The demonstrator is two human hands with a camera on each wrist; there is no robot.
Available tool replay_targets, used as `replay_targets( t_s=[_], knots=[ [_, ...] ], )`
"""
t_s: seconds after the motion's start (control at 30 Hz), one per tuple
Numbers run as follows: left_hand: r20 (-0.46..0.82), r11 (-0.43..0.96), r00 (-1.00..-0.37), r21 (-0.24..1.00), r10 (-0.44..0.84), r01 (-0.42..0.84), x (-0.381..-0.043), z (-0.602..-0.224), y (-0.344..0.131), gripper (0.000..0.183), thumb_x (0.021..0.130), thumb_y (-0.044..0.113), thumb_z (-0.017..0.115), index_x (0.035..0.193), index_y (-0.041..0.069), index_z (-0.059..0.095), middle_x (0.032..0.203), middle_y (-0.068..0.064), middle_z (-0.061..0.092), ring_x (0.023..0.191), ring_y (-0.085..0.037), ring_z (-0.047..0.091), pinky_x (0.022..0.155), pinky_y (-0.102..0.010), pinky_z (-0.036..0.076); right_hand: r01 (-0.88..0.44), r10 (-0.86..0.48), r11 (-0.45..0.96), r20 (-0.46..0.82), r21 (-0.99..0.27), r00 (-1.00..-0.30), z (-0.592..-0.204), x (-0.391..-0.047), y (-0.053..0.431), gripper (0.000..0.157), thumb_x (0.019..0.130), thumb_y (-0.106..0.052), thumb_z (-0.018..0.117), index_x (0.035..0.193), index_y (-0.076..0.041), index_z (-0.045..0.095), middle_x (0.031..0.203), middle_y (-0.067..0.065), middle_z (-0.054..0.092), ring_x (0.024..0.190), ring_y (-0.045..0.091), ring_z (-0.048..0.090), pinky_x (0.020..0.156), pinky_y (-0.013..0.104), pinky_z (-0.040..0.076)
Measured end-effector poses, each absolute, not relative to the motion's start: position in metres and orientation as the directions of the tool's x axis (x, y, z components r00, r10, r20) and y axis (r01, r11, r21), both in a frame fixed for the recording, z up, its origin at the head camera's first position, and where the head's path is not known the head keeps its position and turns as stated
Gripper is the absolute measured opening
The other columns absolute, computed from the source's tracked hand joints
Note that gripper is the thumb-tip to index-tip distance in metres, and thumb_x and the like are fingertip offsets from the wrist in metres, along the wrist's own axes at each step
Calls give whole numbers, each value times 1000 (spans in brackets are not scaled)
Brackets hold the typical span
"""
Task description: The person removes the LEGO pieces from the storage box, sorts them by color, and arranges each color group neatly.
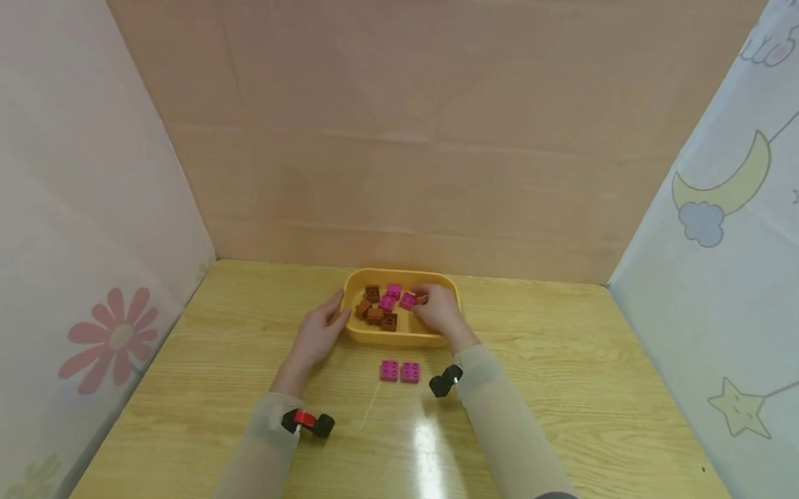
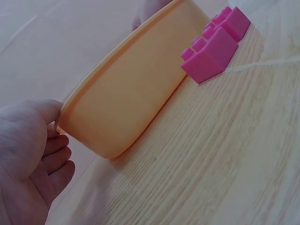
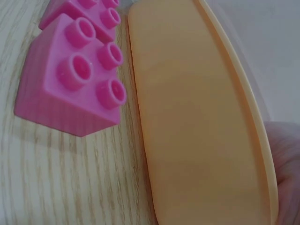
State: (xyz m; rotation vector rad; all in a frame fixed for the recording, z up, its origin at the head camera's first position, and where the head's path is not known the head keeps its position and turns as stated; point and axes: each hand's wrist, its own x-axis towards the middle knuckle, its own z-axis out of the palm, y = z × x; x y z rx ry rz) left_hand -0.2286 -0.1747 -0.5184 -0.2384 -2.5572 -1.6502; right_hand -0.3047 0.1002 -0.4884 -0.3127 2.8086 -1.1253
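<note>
A yellow-orange plastic tray (image 1: 398,339) holds several brown building bricks (image 1: 375,316) and a few pink building bricks (image 1: 387,302). At its left end my left hand (image 1: 318,329) grips the rim; the left wrist view shows the thumb at the rim and the other fingers (image 2: 58,161) curled outside it. My right hand (image 1: 439,311) reaches into the tray's right side, its fingertips pinching a brown brick (image 1: 421,299) beside a pink one. In the right wrist view the tray wall (image 3: 197,117) hides most of that hand.
Two pink bricks, a left one (image 1: 390,370) and a right one (image 1: 410,372), lie side by side, studs up, on the wooden table (image 1: 541,375) in front of the tray. A pinkish-tan backdrop (image 1: 403,168) stands behind, with patterned sheets on both sides.
</note>
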Motion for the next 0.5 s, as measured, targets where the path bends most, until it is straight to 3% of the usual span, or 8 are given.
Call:
replay_targets(
  t_s=[0.27,0.5],
  knots=[
    [139,404,-986,900,87,162,-230,-518,-174,60,113,27,59,163,0,40,169,-16,37,157,-32,33,129,-47,27,-140,-233,708,-42,-692,-972,-486,-303,100,42,97,-5,76,138,2,69,128,18,73,113,32,70,96,45,60],
    [154,415,-984,892,92,178,-230,-521,-176,60,113,27,59,162,-2,39,168,-21,36,157,-35,34,129,-48,26,-151,-237,739,-43,-657,-971,-487,-303,98,40,96,-6,77,135,1,71,124,15,75,110,29,69,96,44,60]
  ],
)
